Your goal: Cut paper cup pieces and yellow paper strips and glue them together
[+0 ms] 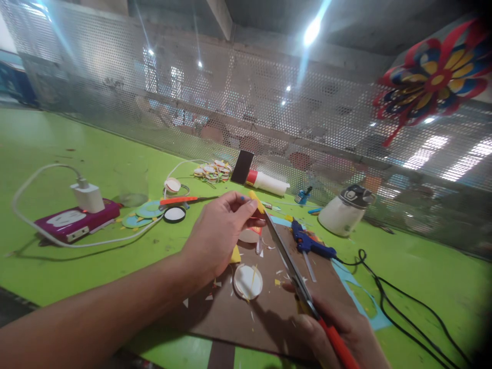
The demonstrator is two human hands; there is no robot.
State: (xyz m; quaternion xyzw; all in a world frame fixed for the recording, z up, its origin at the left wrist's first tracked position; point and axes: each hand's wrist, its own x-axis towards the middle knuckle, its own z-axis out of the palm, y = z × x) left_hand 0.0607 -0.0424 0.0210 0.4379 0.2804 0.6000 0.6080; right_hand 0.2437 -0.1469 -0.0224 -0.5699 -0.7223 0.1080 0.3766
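Note:
My left hand (219, 230) pinches a small yellow paper piece (257, 201) above a brown board (246, 307). My right hand (338, 333) grips red-handled scissors (295, 279), whose long blades point up to the yellow piece and meet it at the tip. On the board below lie a white paper disc (248, 281) and small paper scraps. A blue glue gun (309, 245) rests at the board's far right corner.
The green table (96, 154) holds a purple power bank with a white charger (79, 215), paper circles (148, 210), another orange-handled tool (180, 200), a glue bottle (267, 182), a white pot (344, 210) and black cables (403, 307). A perforated metal screen (230, 102) backs it, with a paper flower (434, 72).

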